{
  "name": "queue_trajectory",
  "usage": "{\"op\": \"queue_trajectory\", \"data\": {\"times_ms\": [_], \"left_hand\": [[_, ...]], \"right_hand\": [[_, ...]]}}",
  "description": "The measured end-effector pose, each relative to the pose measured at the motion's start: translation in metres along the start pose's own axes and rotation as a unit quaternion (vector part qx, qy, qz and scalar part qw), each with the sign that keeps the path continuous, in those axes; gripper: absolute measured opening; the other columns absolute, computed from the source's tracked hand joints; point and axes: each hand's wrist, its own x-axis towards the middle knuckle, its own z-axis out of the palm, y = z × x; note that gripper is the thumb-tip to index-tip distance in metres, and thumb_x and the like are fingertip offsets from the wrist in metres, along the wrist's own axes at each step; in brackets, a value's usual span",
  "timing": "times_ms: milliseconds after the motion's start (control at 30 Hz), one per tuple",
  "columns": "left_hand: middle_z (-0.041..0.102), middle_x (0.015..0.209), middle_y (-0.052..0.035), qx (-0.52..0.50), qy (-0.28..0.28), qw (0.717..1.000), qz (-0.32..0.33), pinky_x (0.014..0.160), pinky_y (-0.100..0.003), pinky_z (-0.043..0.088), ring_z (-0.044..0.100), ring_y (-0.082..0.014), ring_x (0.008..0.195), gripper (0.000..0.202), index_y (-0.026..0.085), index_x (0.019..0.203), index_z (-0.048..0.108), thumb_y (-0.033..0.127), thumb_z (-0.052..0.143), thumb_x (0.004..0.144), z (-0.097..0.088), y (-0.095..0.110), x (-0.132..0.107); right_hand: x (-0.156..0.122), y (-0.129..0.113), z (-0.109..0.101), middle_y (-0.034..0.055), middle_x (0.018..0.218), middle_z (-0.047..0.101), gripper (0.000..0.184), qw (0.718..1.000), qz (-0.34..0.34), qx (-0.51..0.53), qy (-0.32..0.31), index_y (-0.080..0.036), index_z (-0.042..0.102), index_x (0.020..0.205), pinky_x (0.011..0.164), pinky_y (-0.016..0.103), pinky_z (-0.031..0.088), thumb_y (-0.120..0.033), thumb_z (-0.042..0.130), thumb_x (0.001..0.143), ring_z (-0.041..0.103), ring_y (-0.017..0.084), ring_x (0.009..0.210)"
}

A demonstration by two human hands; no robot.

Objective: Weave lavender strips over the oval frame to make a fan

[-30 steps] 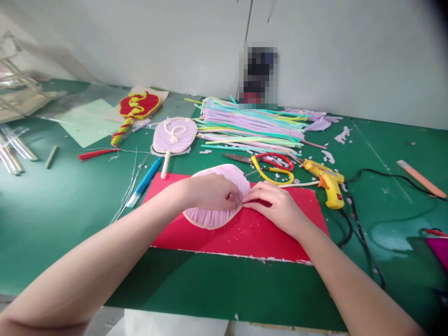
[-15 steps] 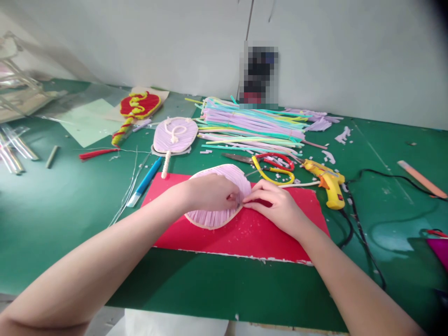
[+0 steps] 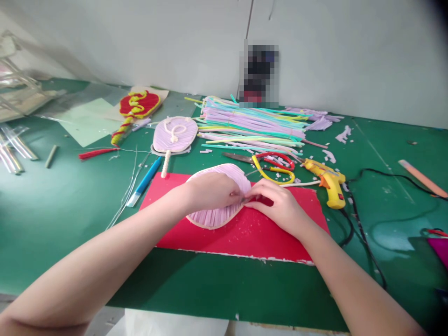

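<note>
Head view: two bare hands meet over an oval panel near the middle of a green table (image 3: 210, 284), which stands against a pale wall (image 3: 157, 42).
Oval panel (image 3: 214, 218): lilac and ribbed, with a cream rim; it rests on a red sheet (image 3: 276, 242) and is partly covered by the left hand.
Left hand (image 3: 214, 191): lies across the panel, fingers curled, tips at the right rim; whether they clamp on anything cannot be told, as the hand hides its own grip.
Right hand (image 3: 276, 203): thumb and forefinger come together on the right rim, pinching it, tips just beside the left hand's.
Lilac fan (image 3: 185, 136): beyond the sheet to the left, a cream cord looped on its face; its twisted handle reaches the sheet's far edge.
Blue stick (image 3: 145, 182): slanted beside the sheet's left edge.
Scissors (image 3: 273, 179): open beyond the sheet, one grip red, one yellow.
Glue gun (image 3: 332, 184): yellow, at the sheet's far right corner, with a black cable (image 3: 360, 240).
Bundled strips (image 3: 252, 122): lilac, teal and yellow, by the wall.
Red fan (image 3: 150, 108): yellow-trimmed, far left; a red tassel (image 3: 98, 154) lies nearer.
</note>
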Motion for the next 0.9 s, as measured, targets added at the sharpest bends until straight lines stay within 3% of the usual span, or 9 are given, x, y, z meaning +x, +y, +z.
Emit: {"op": "queue_trajectory", "data": {"times_ms": [567,900], "left_hand": [[0.066,0.072,-0.0002,0.007,0.018,1.000,-0.016,0.053,-0.027,0.029,0.053,-0.0121,0.058,0.033,0.021,0.074,0.069,0.034,0.042,0.087,-0.0003,0.0039,0.0001],[0.067,0.073,-0.0005,0.010,0.036,0.999,-0.007,0.052,-0.026,0.028,0.053,-0.0121,0.059,0.033,0.022,0.077,0.071,0.036,0.042,0.087,0.0042,0.0001,0.0017]], "right_hand": [[0.0007,0.0006,0.0010,0.0037,0.093,0.062,0.009,1.000,-0.008,-0.009,0.002,-0.023,0.066,0.091,0.082,0.033,0.051,-0.023,0.057,0.088,0.061,0.018,0.089],[0.0006,-0.0010,0.0005,0.0031,0.091,0.062,0.008,1.000,-0.008,-0.008,0.004,-0.023,0.065,0.091,0.081,0.032,0.050,-0.022,0.058,0.087,0.061,0.017,0.088]]}}
